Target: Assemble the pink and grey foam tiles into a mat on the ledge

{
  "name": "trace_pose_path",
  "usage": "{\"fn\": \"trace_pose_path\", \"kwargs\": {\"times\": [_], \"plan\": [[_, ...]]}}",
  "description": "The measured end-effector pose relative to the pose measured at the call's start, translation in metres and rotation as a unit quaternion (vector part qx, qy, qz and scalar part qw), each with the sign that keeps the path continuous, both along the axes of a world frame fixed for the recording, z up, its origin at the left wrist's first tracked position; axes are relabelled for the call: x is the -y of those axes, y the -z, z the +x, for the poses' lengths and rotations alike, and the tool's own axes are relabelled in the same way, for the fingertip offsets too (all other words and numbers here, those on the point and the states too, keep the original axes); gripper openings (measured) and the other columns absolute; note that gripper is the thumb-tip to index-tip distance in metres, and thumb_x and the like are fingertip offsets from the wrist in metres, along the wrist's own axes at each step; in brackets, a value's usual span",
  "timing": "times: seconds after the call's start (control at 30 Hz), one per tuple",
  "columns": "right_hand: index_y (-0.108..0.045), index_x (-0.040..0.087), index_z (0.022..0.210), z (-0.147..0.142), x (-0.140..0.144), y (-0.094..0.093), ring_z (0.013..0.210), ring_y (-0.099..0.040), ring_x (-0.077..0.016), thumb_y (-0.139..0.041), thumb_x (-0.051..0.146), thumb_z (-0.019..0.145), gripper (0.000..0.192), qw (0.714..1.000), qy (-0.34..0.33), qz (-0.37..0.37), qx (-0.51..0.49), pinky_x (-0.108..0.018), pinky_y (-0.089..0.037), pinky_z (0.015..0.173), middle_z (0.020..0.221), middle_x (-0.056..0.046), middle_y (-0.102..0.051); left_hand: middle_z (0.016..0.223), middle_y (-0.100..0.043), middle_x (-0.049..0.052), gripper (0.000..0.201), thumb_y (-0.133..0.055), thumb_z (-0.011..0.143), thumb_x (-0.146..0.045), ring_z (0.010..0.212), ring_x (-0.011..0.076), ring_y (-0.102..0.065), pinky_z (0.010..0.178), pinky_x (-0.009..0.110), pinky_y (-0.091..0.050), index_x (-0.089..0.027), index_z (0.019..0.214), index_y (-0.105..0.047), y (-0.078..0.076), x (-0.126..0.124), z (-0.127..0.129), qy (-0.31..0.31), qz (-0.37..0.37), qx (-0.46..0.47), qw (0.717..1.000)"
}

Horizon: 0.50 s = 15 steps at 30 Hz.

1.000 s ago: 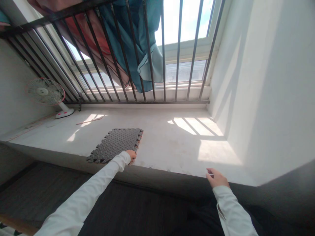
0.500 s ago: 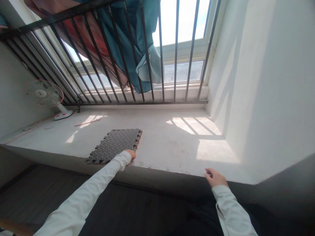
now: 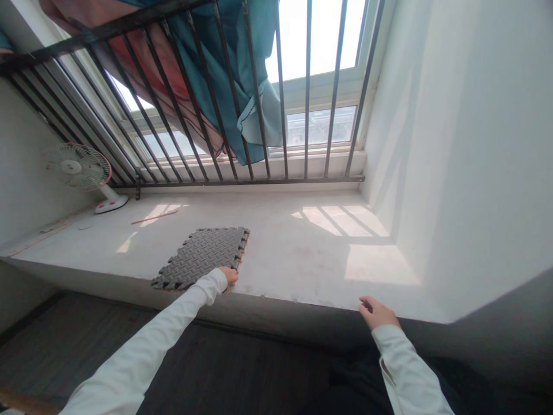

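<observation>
A grey foam mat tile (image 3: 203, 253) with a ridged pattern and jigsaw edges lies on the white window ledge (image 3: 276, 248). My left hand (image 3: 230, 276) is closed at its near right corner, fingers wrapped round the edge; the grip is partly hidden by the hand's back. Well to the right, my right hand (image 3: 379, 313) hovers at the front edge of the ledge. Its fingers are loosely bent, the thumb stands apart, and I see nothing in it.
A small fan (image 3: 78, 167) stands at the ledge's left end, near a thin reddish strip (image 3: 154, 217). Dark metal railings (image 3: 307, 98) run along the window, with teal and pink curtains (image 3: 242, 75) behind. The dark floor (image 3: 207, 363) lies below; a white wall (image 3: 484, 144) rises on the right.
</observation>
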State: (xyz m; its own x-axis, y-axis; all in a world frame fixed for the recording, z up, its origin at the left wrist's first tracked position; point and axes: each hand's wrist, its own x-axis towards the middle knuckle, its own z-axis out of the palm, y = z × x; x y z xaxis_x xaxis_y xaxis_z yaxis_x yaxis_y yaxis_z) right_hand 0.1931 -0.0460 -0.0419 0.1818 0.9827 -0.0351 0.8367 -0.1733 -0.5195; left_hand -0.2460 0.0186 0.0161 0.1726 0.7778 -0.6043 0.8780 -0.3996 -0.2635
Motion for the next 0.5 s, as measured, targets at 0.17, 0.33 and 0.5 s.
{"fn": "trace_pose_path", "kwargs": {"times": [0.17, 0.33, 0.5], "plan": [[-0.061, 0.022, 0.086, 0.000, -0.001, 0.004, 0.075, -0.060, -0.0152, -0.040, 0.024, 0.071, 0.026, 1.000, -0.005, 0.001, 0.011, -0.026, -0.044, 0.071, 0.080, -0.001, -0.066, 0.112, -0.057, 0.012, 0.029, -0.053, 0.069, -0.011, 0.097, 0.0265, -0.056, 0.080, 0.037, -0.046, -0.017, 0.095, -0.062, 0.007, -0.003, -0.004, -0.003, 0.006, 0.018, 1.000], [-0.061, 0.021, 0.087, 0.000, 0.001, 0.004, 0.076, -0.060, -0.0166, -0.041, 0.025, 0.072, 0.026, 1.000, -0.011, -0.009, 0.018, -0.027, -0.044, 0.071, 0.080, -0.002, -0.066, 0.117, -0.054, 0.008, 0.030, -0.054, 0.073, -0.023, 0.106, 0.0214, -0.051, 0.089, 0.032, -0.041, -0.021, 0.103, -0.057, 0.005, -0.006, -0.007, 0.003, 0.029, 0.074, 0.997], [-0.061, 0.024, 0.085, 0.001, 0.001, 0.002, 0.076, -0.060, -0.0156, -0.042, 0.026, 0.072, 0.024, 1.000, -0.011, -0.017, 0.014, -0.027, -0.044, 0.071, 0.079, 0.001, -0.066, 0.123, -0.049, 0.009, 0.035, -0.044, 0.077, -0.013, 0.108, 0.0186, -0.049, 0.093, 0.033, -0.038, -0.020, 0.110, -0.053, -0.004, -0.023, -0.009, -0.066, 0.125, 0.127, 0.982]]}}
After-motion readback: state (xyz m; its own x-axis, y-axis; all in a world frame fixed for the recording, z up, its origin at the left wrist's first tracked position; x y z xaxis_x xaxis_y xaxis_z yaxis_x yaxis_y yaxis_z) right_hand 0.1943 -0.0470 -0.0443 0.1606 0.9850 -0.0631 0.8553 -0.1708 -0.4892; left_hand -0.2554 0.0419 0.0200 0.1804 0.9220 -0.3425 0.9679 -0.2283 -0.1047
